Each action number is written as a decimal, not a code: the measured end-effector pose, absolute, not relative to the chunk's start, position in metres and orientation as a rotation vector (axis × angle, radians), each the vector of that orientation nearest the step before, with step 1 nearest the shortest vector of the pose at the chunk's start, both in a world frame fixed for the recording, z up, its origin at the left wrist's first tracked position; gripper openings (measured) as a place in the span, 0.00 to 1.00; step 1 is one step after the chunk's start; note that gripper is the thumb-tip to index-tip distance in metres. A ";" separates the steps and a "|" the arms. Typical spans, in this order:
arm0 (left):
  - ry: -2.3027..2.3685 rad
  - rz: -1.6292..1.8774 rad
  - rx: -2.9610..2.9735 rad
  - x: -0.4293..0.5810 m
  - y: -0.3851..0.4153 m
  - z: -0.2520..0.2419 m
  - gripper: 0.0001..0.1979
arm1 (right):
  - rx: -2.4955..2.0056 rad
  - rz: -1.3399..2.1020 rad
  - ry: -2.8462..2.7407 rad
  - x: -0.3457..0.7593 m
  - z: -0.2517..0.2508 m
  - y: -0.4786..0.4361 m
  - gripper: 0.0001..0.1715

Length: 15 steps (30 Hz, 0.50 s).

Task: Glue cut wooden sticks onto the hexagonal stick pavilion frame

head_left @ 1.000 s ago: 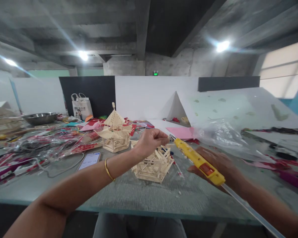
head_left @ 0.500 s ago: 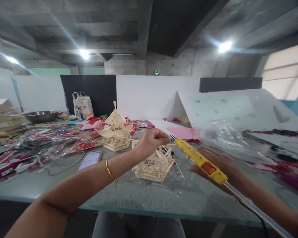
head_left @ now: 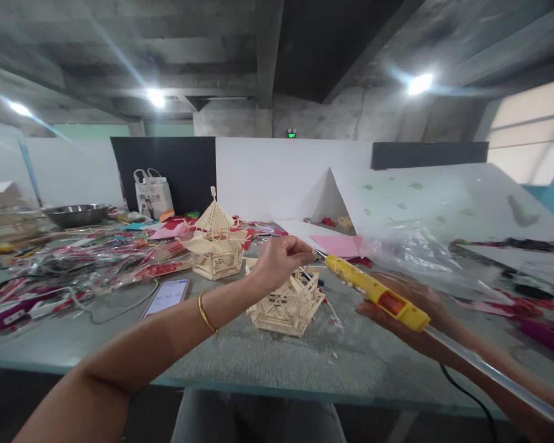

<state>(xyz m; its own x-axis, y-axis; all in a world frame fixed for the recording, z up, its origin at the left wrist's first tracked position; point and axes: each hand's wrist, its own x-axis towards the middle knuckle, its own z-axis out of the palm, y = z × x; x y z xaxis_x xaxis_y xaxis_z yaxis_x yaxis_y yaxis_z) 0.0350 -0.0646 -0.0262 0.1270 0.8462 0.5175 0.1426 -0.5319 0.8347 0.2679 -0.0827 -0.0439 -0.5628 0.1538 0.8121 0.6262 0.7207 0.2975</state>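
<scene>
Pale wooden sticks made up the unfinished six-sided model (head_left: 284,311), which stood on the grey-green counter (head_left: 212,360) straight in front of the person, partly behind and below the left hand (head_left: 281,261). From where I stood, its lower walls looked done: the frame was joined all round, with latticework in the near side. Above that, loose-looking sticks slanted up at odd angles, and no roof covered them.

Just behind it and to the left was a pale wooden pavilion with a pointed roof (head_left: 216,252), ribbed eaves and a finial on top. If that was the pattern, I judged the nearer piece to be about halfway there, with the eaves, upper storey and peak lacking.

Thumb and fingertips of the left hand were pinched together over the open model; whatever lay between them was too small to make out. The right hand (head_left: 418,295) was wrapped around a yellow plastic glue gun (head_left: 373,289), a long translucent glue stick (head_left: 493,372) jutting from its back end. Its metal nozzle sat right by the pinched fingertips, though I couldn't tell whether it touched them. To me it looked like gluing of one small part, apart from the model and not yet fixed to it.
</scene>
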 end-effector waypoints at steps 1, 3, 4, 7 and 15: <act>0.945 1.449 1.777 0.035 -0.066 -0.026 0.08 | -0.573 -0.738 -2.096 0.268 -0.044 -0.082 0.24; 0.910 1.442 1.733 0.036 -0.068 -0.024 0.08 | -0.579 -0.700 -2.095 0.269 -0.043 -0.084 0.20; 0.888 1.433 1.700 0.037 -0.069 -0.023 0.09 | -0.591 -0.664 -2.103 0.269 -0.042 -0.086 0.18; 0.810 1.407 1.537 0.037 -0.071 -0.020 0.11 | -0.597 -0.599 -2.109 0.268 -0.038 -0.093 0.12; 0.605 1.342 1.204 0.029 -0.063 -0.005 0.08 | -0.549 -0.816 -2.156 0.255 -0.032 -0.101 0.20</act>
<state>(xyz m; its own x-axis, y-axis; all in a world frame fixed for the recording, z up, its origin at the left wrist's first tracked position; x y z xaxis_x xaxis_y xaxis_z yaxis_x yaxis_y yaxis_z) 0.0286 -0.0633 -0.0051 0.2060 0.9343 0.2911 -0.4009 -0.1907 0.8960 0.2547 -0.1007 -0.0324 -0.6245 0.1217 0.7715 0.6022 0.7040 0.3764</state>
